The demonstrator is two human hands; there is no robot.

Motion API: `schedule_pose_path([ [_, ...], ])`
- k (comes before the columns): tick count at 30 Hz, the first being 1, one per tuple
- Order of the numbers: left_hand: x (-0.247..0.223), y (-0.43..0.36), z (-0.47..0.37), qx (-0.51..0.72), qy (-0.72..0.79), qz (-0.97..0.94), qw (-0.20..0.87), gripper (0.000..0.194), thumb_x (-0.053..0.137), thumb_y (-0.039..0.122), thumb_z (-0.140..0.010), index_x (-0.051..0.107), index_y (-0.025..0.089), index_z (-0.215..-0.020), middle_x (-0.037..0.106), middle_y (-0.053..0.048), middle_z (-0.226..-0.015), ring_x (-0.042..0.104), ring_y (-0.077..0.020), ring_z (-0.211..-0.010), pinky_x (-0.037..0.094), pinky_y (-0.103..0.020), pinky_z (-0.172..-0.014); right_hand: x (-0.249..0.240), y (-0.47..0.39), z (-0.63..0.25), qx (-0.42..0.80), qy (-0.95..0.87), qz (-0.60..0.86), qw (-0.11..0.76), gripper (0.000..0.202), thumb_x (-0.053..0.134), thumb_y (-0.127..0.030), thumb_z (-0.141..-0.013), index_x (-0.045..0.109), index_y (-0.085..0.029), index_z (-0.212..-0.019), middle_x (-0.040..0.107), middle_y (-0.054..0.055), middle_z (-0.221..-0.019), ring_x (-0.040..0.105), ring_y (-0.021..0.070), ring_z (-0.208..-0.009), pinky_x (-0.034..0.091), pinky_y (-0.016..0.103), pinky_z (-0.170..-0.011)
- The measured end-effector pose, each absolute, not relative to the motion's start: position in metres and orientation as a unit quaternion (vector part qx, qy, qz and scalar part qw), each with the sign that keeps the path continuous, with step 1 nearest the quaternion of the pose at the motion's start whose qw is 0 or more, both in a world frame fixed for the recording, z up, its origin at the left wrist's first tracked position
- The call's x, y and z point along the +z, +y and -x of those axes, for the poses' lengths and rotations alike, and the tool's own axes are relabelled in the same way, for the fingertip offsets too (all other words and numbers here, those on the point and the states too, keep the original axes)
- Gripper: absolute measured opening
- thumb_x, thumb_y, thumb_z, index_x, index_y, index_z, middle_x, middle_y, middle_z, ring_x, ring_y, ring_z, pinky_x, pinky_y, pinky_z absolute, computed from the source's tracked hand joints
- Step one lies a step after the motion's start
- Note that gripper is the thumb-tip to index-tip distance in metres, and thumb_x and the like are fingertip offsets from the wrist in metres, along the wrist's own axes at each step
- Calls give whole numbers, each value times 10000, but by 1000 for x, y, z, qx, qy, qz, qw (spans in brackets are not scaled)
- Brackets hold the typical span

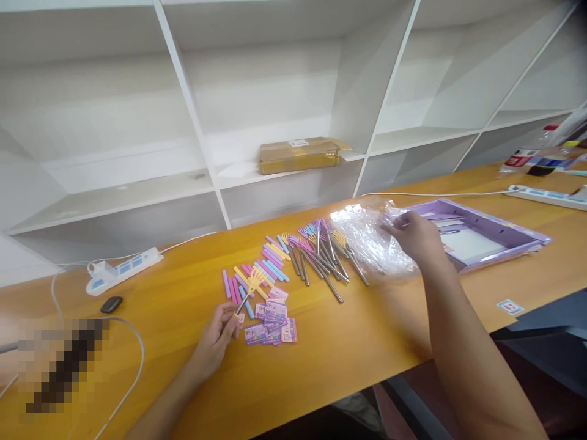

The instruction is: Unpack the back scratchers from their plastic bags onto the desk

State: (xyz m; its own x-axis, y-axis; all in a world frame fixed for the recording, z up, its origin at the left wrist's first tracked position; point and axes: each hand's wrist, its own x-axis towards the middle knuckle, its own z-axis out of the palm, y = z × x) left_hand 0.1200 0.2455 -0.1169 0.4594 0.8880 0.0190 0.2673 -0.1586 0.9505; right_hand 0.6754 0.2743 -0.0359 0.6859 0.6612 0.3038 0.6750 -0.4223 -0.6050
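Note:
My left hand (217,336) is closed on a yellow hand-shaped scratcher (257,280) with a metal rod, over the table's near side. Beside it lie small purple printed cards (275,321) and several pastel tubes (270,269). Farther right, metal-handled scratchers (325,256) with coloured heads lie in a loose pile. My right hand (415,235) is at a heap of clear plastic bags (367,238), its fingers pinched on the plastic. A purple tray-like box (504,235) is just right of that hand, with a few thin items inside.
White shelves (275,79) with a taped cardboard box (300,156) stand behind the table. Power strips (123,269) with cables and a small black object (111,304) lie left. Bottles (545,159) and another strip (550,195) are at the right.

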Motion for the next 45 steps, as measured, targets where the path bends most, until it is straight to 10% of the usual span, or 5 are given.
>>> schedule_pose_path([
  [7,-104,245,-127,350,398,-644,551,385,503,558,-1066,346,333,-1334,578,14,-1062,310,-76,-564,286,-200,-517,-19,272,-553,233,-534,524,621,610,870,-635,-731,426,-237,-858,671,15,-813,647,165,-659,499,294,-620],
  [18,-106,235,-179,362,338,-682,538,541,770,607,-862,703,216,-1231,669,-113,-1185,610,-302,-1108,514,-420,-965,-62,229,-355,383,-641,352,564,398,740,-498,-927,517,-207,-774,562,16,-828,515,159,-781,449,294,-710],
  [27,-104,223,-164,332,416,-737,417,484,673,670,-908,808,228,-765,665,-72,-787,557,-275,-909,442,-433,-996,-104,238,-361,514,-576,337,539,400,659,-598,-974,614,-222,-1100,608,37,-998,584,181,-894,484,322,-828],
  [40,-104,241,-156,534,379,-484,581,473,879,595,-774,702,161,-708,653,-43,-844,536,-124,-690,482,-248,-660,-86,257,-387,560,-395,301,663,444,538,-690,-995,512,-249,-946,384,-37,-680,350,128,-540,371,265,-520],
  [45,-101,262,-140,632,384,-327,589,395,963,444,-731,716,163,-860,597,42,-760,432,-28,-560,380,-139,-519,-87,252,-395,488,-602,363,517,522,473,-684,-1037,630,-203,-909,385,-30,-648,354,125,-574,304,254,-544],
])
